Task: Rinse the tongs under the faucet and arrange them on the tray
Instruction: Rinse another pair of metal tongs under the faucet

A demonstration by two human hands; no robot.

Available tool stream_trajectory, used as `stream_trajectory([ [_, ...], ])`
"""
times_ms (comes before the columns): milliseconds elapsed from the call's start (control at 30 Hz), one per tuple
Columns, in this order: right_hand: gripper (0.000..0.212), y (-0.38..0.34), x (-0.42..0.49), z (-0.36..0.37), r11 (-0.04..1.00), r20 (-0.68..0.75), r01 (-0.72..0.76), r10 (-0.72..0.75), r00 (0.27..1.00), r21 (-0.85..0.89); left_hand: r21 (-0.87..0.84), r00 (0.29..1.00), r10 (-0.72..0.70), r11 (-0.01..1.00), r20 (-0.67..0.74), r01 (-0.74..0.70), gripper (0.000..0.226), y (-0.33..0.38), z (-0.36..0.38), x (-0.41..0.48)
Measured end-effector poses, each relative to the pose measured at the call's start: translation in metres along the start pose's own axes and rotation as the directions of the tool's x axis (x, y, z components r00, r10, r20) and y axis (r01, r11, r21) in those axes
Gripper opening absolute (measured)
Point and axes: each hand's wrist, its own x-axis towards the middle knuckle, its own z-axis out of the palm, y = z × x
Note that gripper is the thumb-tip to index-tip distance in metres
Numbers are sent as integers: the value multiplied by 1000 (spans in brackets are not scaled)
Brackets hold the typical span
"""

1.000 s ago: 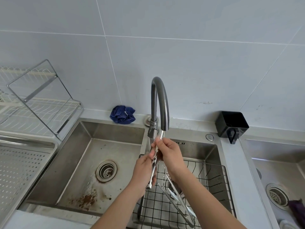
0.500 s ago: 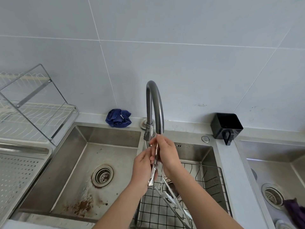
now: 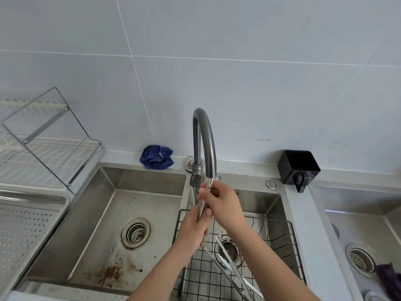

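Both hands sit a little differently than half a second ago: the right hand [image 3: 223,205] has slid up to the toothed tip of the tongs [image 3: 205,203], just below the faucet [image 3: 205,144] outlet, while the left hand [image 3: 193,229] has stayed lower on the shaft. The right hand's fingers are pinched around the upper part of the tongs; the left hand is closed around the lower part, thumb on top. The tongs stand nearly upright between them, directly under the faucet's outlet, with the tip almost touching it. Whether water is running cannot be told for certain, though a faint stream shows beside the hands.

Below the faucet and the hands, a black wire basket [image 3: 280,240] sits in the right basin, and more tongs [image 3: 230,268] lie slanted in it, over the drain. Left of the faucet is the left basin [image 3: 108,213], with a round drain [image 3: 135,232] and rusty stains near its front edge. Farther left of the faucet, a perforated metal tray [image 3: 23,231] lies flat, with a wire dish rack [image 3: 50,137] behind it. A crumpled blue cloth [image 3: 156,157] rests on the tabletop just left of the faucet's base. Right of the faucet, a black holder [image 3: 299,168] stands against the tiled wall, and beyond it is another sink [image 3: 364,224] with a purple cloth [image 3: 388,279] near its drain.
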Motion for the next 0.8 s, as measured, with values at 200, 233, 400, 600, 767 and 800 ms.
stream_trajectory([
  [200,22,12,-10,-4,956,-136,-14,56,989,293,-146,989,-146,979,5,145,61,-15,-15,2],
  [233,18,17,-10,-4,985,-255,7,38,966,173,-152,988,-153,976,20,154,53,-15,-15,1],
  [400,28,24,-8,-3,995,-334,-77,92,938,60,-187,986,-168,968,-1,165,27,-15,-13,-1],
  [600,18,18,-7,0,909,8,-123,131,991,398,-175,985,-160,970,56,168,50,-15,-16,-15],
  [767,35,9,0,-5,793,316,-280,116,941,541,-37,982,-184,982,47,186,59,-24,-26,-32],
  [800,34,8,3,-6,785,320,-289,122,939,548,-39,982,-186,981,43,187,58,-24,-27,-35],
])
